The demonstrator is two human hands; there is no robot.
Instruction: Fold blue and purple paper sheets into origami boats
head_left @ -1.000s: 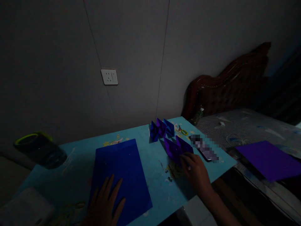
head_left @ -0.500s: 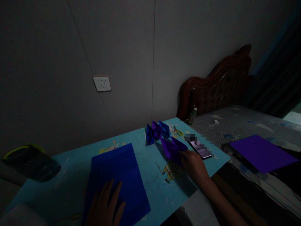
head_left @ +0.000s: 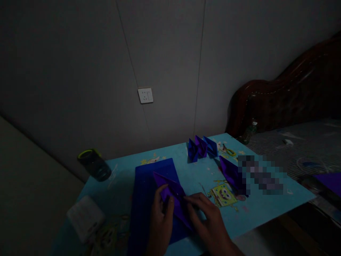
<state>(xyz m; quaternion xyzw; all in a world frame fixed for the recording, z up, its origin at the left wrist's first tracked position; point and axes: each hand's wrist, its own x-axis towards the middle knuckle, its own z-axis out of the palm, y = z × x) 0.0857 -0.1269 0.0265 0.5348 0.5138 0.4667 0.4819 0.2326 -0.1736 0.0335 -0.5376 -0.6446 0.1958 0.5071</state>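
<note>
A folded purple paper boat (head_left: 179, 189) is held between my hands, tilted above a dark blue sheet (head_left: 145, 192) on the table. My left hand (head_left: 163, 213) pinches its near left side with thumb and fingers. On the opposite side, the fingers of my right hand (head_left: 206, 215) grip the boat's edge, partly hiding it. Another purple paper boat (head_left: 229, 172) rests on the table to the right. Farther back stand three smaller folded boats: a dark blue boat (head_left: 193, 152), a purple boat (head_left: 201, 146) and a blue boat (head_left: 211, 146).
A light blue cartoon-printed cover lies over the table (head_left: 255, 209). At the left are a dark cup (head_left: 96, 167) with a yellow-green rim and a white box-like object (head_left: 85, 217). Yellow-handled scissors (head_left: 229, 152) lie at the back right. Beyond, a bottle (head_left: 250, 132) stands by the bed.
My right hand has brought one purple boat over the blue sheet. My left hand, earlier spread flat on that sheet, now grips the boat too. The view has turned left.
</note>
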